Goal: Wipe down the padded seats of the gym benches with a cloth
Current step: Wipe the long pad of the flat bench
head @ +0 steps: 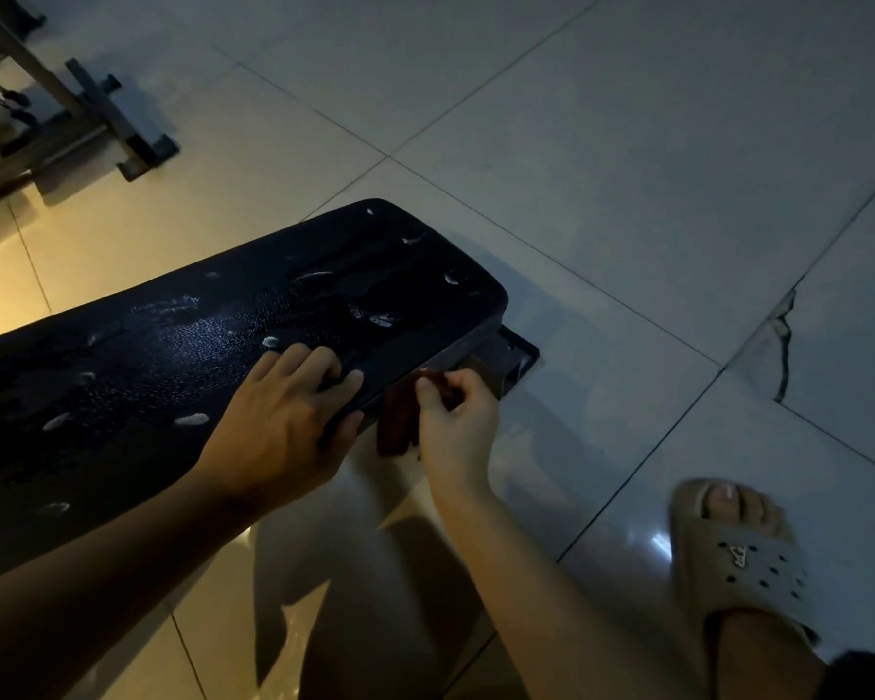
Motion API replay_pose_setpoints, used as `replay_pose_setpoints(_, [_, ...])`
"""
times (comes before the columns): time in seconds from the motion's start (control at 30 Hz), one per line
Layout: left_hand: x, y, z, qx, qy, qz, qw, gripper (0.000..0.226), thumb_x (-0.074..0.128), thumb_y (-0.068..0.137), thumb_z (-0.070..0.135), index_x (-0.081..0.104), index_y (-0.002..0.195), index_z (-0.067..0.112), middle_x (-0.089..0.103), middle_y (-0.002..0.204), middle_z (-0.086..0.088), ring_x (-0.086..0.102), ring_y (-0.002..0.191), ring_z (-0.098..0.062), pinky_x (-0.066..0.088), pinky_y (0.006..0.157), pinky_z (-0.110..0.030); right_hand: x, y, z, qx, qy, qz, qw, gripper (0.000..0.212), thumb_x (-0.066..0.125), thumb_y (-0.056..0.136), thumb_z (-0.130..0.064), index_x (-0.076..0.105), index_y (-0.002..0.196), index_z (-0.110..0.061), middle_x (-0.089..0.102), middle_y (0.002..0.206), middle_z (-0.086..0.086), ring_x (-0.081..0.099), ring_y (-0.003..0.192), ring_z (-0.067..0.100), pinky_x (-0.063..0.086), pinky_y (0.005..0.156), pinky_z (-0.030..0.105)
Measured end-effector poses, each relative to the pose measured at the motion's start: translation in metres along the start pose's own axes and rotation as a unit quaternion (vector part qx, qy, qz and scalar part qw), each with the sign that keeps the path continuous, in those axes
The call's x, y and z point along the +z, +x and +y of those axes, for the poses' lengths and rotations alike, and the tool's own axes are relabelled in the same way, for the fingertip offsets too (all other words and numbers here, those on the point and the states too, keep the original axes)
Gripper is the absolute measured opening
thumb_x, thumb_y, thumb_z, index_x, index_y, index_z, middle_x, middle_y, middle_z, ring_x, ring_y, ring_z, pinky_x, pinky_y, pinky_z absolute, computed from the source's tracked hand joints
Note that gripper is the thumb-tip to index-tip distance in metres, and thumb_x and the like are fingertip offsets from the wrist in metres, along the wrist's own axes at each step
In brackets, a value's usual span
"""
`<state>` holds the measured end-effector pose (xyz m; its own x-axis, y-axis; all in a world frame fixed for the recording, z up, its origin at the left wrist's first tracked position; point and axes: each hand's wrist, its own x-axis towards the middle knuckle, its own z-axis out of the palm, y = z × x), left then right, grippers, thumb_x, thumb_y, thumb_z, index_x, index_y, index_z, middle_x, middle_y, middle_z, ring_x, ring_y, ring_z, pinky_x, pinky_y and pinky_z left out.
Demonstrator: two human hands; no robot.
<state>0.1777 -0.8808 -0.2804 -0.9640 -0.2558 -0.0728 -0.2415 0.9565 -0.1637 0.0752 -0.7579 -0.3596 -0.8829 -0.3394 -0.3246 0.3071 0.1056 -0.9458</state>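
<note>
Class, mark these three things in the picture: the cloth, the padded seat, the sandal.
cloth [399, 421]: head view, on its middle.
padded seat [213, 341]: head view, on its bare top surface.
sandal [748, 558]: head view, on its perforated strap.

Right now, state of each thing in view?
bench seat: glossy, white smears on top.
cloth: bunched, held at the seat's side edge.
left hand: grips seat edge, fingers on top.
right hand: pinches cloth.
floor tile: cracked.
</note>
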Motion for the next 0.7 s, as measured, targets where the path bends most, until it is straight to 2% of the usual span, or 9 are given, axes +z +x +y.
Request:
replay_pose_setpoints(0.03, [0.0, 0.0, 0.0, 0.0, -0.003, 0.0, 1.0, 0.054, 0.039, 0.094, 0.047, 0.067, 0.126, 0.013, 0.051, 0.104, -0.004, 0.048, 0.094, -0.023, 0.043, 0.079, -0.04, -0.005, 0.003, -0.001, 0.012, 0.017, -0.002, 1.0, 0.007, 0.065, 0.097, -0.017, 0.063, 0.098, -0.023, 0.063, 0.093, -0.007, 0.062, 0.082, -0.001, 0.048, 0.067, 0.012])
replay_pose_setpoints(0.1, [-0.001, 0.0, 0.001, -0.001, -0.005, 0.001, 1.0, 0.054, 0.039, 0.095, 0.048, 0.067, 0.125, 0.013, 0.051, 0.103, -0.004, 0.048, 0.093, -0.023, 0.043, 0.078, -0.04, -0.019, 0.024, -0.001, 0.057, 0.06, 0.052, 0.995, 0.007, 0.063, 0.099, -0.014, 0.063, 0.105, -0.017, 0.062, 0.097, -0.005, 0.062, 0.084, 0.003, 0.047, 0.058, 0.009])
replay_pose_setpoints(0.17, [0.0, -0.001, 0.001, -0.004, -0.006, 0.0, 1.0, 0.053, 0.04, 0.095, 0.047, 0.067, 0.125, 0.013, 0.051, 0.103, -0.004, 0.048, 0.093, -0.023, 0.043, 0.078, -0.04, -0.035, 0.06, -0.002, 0.079, 0.089, 0.137, 0.983, 0.008, 0.063, 0.099, -0.013, 0.061, 0.107, -0.014, 0.065, 0.102, 0.002, 0.065, 0.089, 0.015, 0.047, 0.06, 0.015])
replay_pose_setpoints(0.27, [0.002, -0.001, 0.0, 0.001, -0.007, 0.004, 1.0, 0.052, 0.041, 0.096, 0.046, 0.068, 0.124, 0.012, 0.052, 0.103, -0.006, 0.049, 0.092, -0.024, 0.043, 0.078, -0.041, -0.044, 0.101, -0.01, 0.141, 0.166, 0.197, 0.956, 0.016, 0.065, 0.097, -0.009, 0.06, 0.112, -0.009, 0.067, 0.113, 0.012, 0.066, 0.086, 0.015, 0.05, 0.053, 0.018])
replay_pose_setpoints(0.4, [0.002, -0.001, -0.001, 0.001, -0.009, 0.014, 1.0, 0.049, 0.043, 0.096, 0.044, 0.068, 0.122, 0.011, 0.052, 0.102, -0.006, 0.049, 0.091, -0.024, 0.043, 0.078, -0.041, -0.024, 0.1, -0.019, 0.163, 0.195, 0.2, 0.946, 0.02, 0.069, 0.095, -0.013, 0.06, 0.113, -0.01, 0.067, 0.107, 0.007, 0.066, 0.083, 0.013, 0.048, 0.044, 0.017])
replay_pose_setpoints(0.47, [0.002, -0.001, -0.001, 0.004, -0.011, 0.013, 1.0, 0.049, 0.042, 0.096, 0.044, 0.068, 0.122, 0.012, 0.052, 0.103, -0.006, 0.05, 0.092, -0.025, 0.043, 0.078, -0.041, -0.009, 0.075, -0.016, 0.152, 0.156, 0.191, 0.957, 0.022, 0.069, 0.095, -0.018, 0.061, 0.114, -0.012, 0.066, 0.108, 0.004, 0.064, 0.084, 0.009, 0.048, 0.052, 0.018])
replay_pose_setpoints(0.57, [0.002, -0.001, -0.001, 0.006, -0.013, 0.011, 1.0, 0.05, 0.041, 0.096, 0.045, 0.068, 0.122, 0.013, 0.052, 0.103, -0.006, 0.05, 0.092, -0.024, 0.042, 0.079, -0.039, 0.005, 0.032, -0.013, 0.138, 0.122, 0.131, 0.974, 0.019, 0.071, 0.094, -0.02, 0.061, 0.109, -0.015, 0.064, 0.111, 0.003, 0.063, 0.093, 0.013, 0.057, 0.072, 0.03])
replay_pose_setpoints(0.63, [0.001, -0.001, -0.001, 0.006, -0.016, 0.009, 1.0, 0.051, 0.04, 0.096, 0.047, 0.067, 0.124, 0.013, 0.051, 0.104, -0.005, 0.049, 0.093, -0.023, 0.042, 0.08, -0.038, -0.001, 0.025, -0.016, 0.164, 0.135, 0.102, 0.972, 0.016, 0.071, 0.093, -0.015, 0.063, 0.106, -0.011, 0.065, 0.106, 0.004, 0.064, 0.091, 0.014, 0.055, 0.065, 0.025])
replay_pose_setpoints(0.7, [0.0, -0.001, -0.001, 0.006, -0.018, 0.009, 1.0, 0.052, 0.04, 0.096, 0.047, 0.067, 0.124, 0.013, 0.051, 0.103, -0.004, 0.049, 0.092, -0.022, 0.042, 0.079, -0.037, -0.018, 0.038, -0.019, 0.179, 0.15, 0.123, 0.965, 0.009, 0.07, 0.092, -0.012, 0.063, 0.097, -0.01, 0.066, 0.096, 0.006, 0.063, 0.08, 0.013, 0.051, 0.058, 0.024])
